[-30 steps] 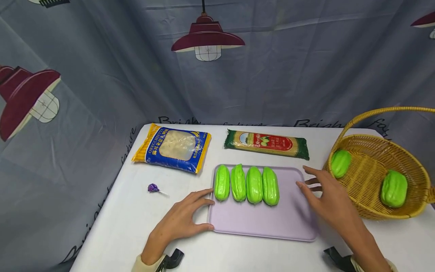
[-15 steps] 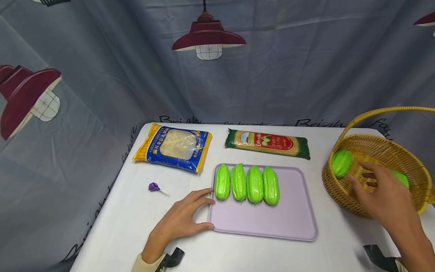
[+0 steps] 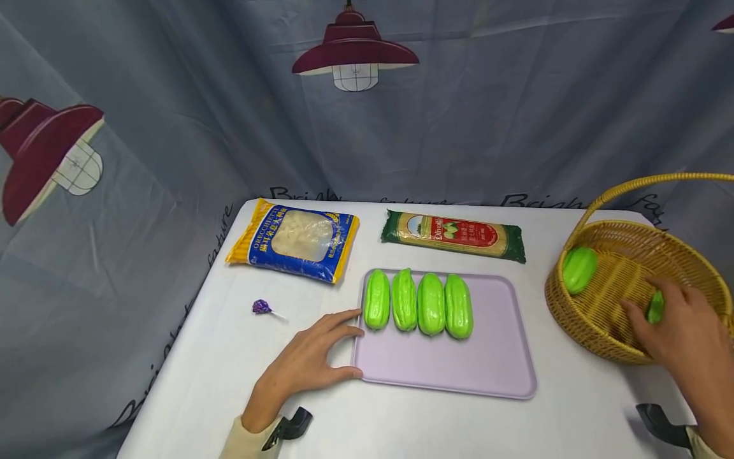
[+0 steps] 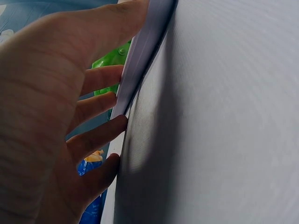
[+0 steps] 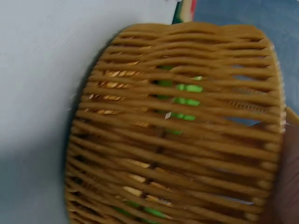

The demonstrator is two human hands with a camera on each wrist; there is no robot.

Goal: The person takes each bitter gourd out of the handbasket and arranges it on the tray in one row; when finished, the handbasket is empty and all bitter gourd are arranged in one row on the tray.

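Several glossy green ridged vegetables [image 3: 431, 305] lie side by side on the left half of a lilac tray [image 3: 493, 357]. At the tray's left rim, my left hand [image 3: 306, 354] rests with thumb and fingers spread; its fingertips touch the edge in the left wrist view. My right hand [image 3: 688, 325] reaches into a yellow wicker basket [image 3: 596, 335], over another green vegetable [image 3: 655, 307] that it mostly hides. The right thumb and forefinger look apart. One more green vegetable [image 3: 580, 270] sits at the basket's left side. In the right wrist view, the basket wall [image 5: 177, 126] covers most of the hand.
Behind the tray lie a blue and yellow pasta bag [image 3: 298, 239] and a green and red spaghetti pack [image 3: 453, 235]. A purple-wrapped lollipop [image 3: 262, 306] is on the white table [image 3: 430, 424] at left. The basket's handle [image 3: 619, 189] arches above it.
My right hand has moved right, from beside the tray into the basket and over the vegetable there. The left hand stays at the tray's rim. The head view has shifted slightly.
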